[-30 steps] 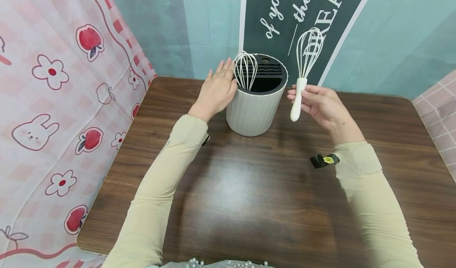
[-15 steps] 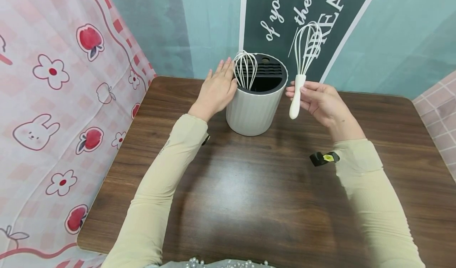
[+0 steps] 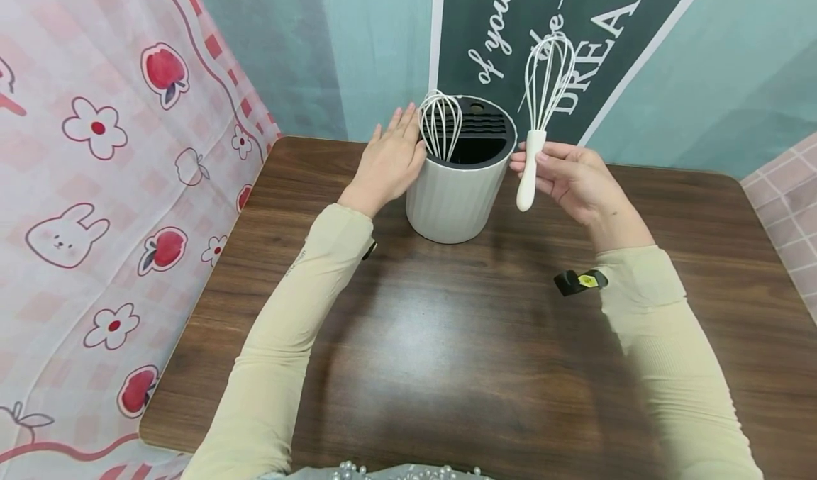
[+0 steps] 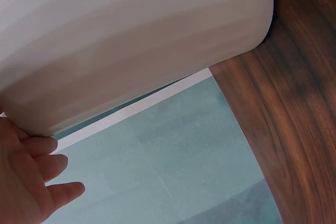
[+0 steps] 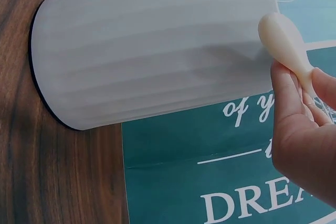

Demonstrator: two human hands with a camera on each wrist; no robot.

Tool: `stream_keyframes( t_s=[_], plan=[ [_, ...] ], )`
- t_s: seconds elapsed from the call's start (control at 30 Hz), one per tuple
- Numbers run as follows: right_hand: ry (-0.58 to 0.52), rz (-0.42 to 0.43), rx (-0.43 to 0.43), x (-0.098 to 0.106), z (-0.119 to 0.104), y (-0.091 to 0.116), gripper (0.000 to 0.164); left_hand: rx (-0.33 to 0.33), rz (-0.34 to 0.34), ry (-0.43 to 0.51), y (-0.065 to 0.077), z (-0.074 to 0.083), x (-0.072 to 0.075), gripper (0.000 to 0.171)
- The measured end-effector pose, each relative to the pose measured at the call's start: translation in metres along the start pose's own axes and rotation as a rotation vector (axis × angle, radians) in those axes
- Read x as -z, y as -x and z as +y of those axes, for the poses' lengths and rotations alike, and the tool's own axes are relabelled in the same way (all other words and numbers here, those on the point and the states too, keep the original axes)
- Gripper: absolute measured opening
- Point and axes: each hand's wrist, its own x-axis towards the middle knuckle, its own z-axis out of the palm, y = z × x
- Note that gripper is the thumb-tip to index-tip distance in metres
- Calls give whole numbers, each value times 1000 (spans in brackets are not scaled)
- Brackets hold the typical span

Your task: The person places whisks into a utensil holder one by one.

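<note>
A white ribbed utensil holder [image 3: 449,207] with a black slotted insert [image 3: 480,147] stands upright at the back of the table. One white whisk [image 3: 440,122] is in its open front compartment, wires up, its handle hidden inside. My left hand [image 3: 391,159] rests with straight fingers against the holder's left side, near the rim; in the left wrist view its fingers touch the ribbed wall. To the right of the holder, my right hand [image 3: 571,179] pinches a second whisk [image 3: 530,171] by its white handle, wires up and slightly tilted. The right wrist view shows the handle's rounded end close to the holder's wall.
The brown wooden table [image 3: 415,366] spreads in front of the holder. Behind it hangs a teal backdrop [image 3: 383,54] with a dark lettered panel [image 3: 469,33]. A pink patterned curtain [image 3: 102,203] borders the left edge.
My right hand has shifted slightly up and left with the whisk, nearer the holder. The left hand, the holder and the whisk inside have kept their places.
</note>
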Motion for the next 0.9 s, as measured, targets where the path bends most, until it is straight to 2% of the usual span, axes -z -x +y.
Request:
stream_keyframes(
  t_s=[0.9],
  plan=[
    [-32, -7, 27, -10, 4, 1, 23, -10, -8, -13, 3, -2, -3, 56]
  ],
)
